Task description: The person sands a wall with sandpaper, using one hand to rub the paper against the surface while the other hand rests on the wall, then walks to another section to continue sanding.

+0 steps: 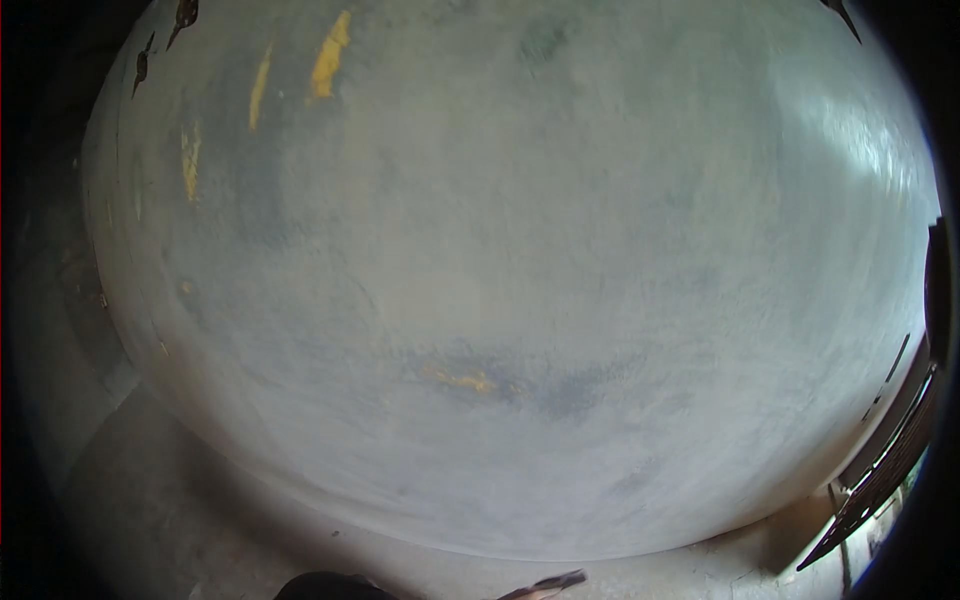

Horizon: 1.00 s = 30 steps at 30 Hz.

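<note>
A broad pale grey wall (480, 250), bowed by the lens, fills most of the head view. Several yellow marks (330, 58) show at its upper left, and a fainter yellow streak (470, 381) lies low on a darker smudged patch. At the bottom edge a thin dark object (560, 579) pokes in, with a small skin-toned sliver beside it. This may be part of my right hand, but its fingers cannot be made out. My left hand does not show.
A dark rounded shape (330, 587) sits at the bottom edge, left of centre. Grey floor (150, 480) runs along the lower left. Dark slatted metalwork (880, 490) stands at the lower right, with daylight behind it. Dark pointed pieces (183, 18) hang at the top left.
</note>
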Each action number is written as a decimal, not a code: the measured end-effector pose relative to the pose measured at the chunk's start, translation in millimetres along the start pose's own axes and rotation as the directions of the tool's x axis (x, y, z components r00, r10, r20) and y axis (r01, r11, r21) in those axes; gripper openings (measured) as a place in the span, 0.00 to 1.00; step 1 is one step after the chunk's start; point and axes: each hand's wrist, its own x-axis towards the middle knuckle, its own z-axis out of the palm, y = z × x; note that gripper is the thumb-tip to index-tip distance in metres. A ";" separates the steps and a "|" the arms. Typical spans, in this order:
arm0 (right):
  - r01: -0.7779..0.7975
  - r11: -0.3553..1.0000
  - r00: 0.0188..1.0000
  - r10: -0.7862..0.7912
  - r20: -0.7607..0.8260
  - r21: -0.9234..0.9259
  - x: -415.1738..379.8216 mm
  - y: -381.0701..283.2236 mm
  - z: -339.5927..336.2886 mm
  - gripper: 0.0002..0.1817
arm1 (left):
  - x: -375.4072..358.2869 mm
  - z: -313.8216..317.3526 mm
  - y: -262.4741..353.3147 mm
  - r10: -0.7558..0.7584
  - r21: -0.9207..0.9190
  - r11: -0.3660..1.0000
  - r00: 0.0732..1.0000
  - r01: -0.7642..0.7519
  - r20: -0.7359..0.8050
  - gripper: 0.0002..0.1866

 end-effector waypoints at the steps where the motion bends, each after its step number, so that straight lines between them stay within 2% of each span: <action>1: 0.005 0.999 1.000 -0.005 -0.002 0.032 -1.1 -12.0 12.6 0.35 | 1.4 -19.2 3.4 -0.063 -0.066 0.996 0.998 0.062 -0.005 0.22; 4: 0.030 0.993 1.000 -0.030 0.000 0.115 3.0 -55.2 54.5 0.36 | 12.5 -87.3 8.7 -0.235 -0.256 0.940 0.972 0.224 -0.013 0.20; 7: 0.037 0.977 0.999 -0.039 0.007 0.209 11.3 -76.9 104.9 0.37 | 4.3 -164.1 9.3 -0.404 -0.435 0.820 0.914 0.372 0.021 0.19; 9: 0.022 0.956 1.000 -0.018 -0.016 0.293 -1.0 -59.3 132.9 0.37 | -28.1 -205.5 23.2 -0.517 -0.552 0.683 0.851 0.478 0.096 0.19; 12: 0.020 0.904 0.995 0.025 -0.100 0.427 -48.2 -13.4 154.2 0.38 | -84.9 -243.4 61.4 -0.632 -0.693 0.390 0.724 0.607 0.278 0.19; 15: 0.074 0.850 0.979 0.037 -0.200 0.522 -87.3 22.5 210.1 0.38 | -135.3 -296.3 83.0 -0.645 -0.760 0.062 0.607 0.647 0.464 0.19; 17: 0.046 0.862 0.996 0.002 -0.093 0.505 -70.1 24.3 278.5 0.41 | -161.9 -326.6 71.6 -0.725 -0.865 -0.005 0.594 0.502 0.349 0.21; 19: 0.019 0.909 0.988 0.046 -0.146 0.416 -52.7 34.7 332.7 0.41 | -199.3 -330.9 55.3 -0.794 -0.950 -0.030 0.570 0.311 0.211 0.23; 20: -0.002 0.940 0.990 0.050 -0.133 0.341 -42.9 45.6 347.1 0.41 | -217.0 -343.8 48.8 -0.816 -0.958 -0.020 0.549 0.285 0.181 0.23; 21: -0.039 0.954 0.993 0.071 -0.096 0.298 -70.0 -2.5 315.7 0.41 | -164.4 -331.0 88.5 -0.852 -0.961 -0.061 0.487 0.271 0.192 0.22; 22: -0.128 0.936 0.981 0.167 -0.094 0.329 -86.3 -39.5 292.1 0.38 | -128.5 -317.1 112.0 -0.867 -0.949 -0.055 0.456 0.310 0.200 0.23; 23: -0.135 0.936 0.980 0.174 -0.095 0.324 -79.1 -19.0 301.1 0.38 | -148.9 -336.0 107.9 -0.875 -0.942 -0.056 0.439 0.331 0.206 0.23; 24: -0.226 0.925 0.971 0.240 -0.007 0.304 -88.1 -33.8 290.5 0.36 | -133.6 -336.6 122.0 -0.881 -0.936 -0.059 0.422 0.346 0.211 0.23; 25: -0.300 0.917 0.954 0.291 0.071 0.262 -82.6 -17.2 307.5 0.35 | -161.0 -344.8 112.2 -0.885 -0.929 -0.138 0.377 0.345 0.272 0.24; 26: -0.317 0.944 0.944 0.324 -0.060 0.095 -80.1 -0.4 325.1 0.30 | -184.0 -354.3 103.9 -0.882 -0.914 -0.218 0.331 0.343 0.335 0.24; 27: -0.316 0.944 0.944 0.323 -0.063 0.096 -71.6 23.3 330.3 0.30 | -211.3 -357.8 89.7 -0.907 -0.896 -0.122 0.317 0.428 0.275 0.24; 28: -0.278 0.936 0.959 0.259 -0.113 -0.215 -51.7 58.8 306.1 0.26 | -244.8 -346.1 69.1 -0.887 -0.870 -0.170 0.314 0.462 0.340 0.23; 29: -0.236 0.839 0.972 0.197 -0.130 -0.491 -33.6 92.8 288.9 0.21 | -281.6 -328.2 47.2 -0.867 -0.832 -0.214 0.293 0.511 0.403 0.22; 30: -0.228 0.777 0.973 0.163 -0.164 -0.587 -28.3 144.1 330.6 0.13 | -364.7 -309.8 14.6 -0.843 -0.830 -0.330 0.255 0.449 0.473 0.22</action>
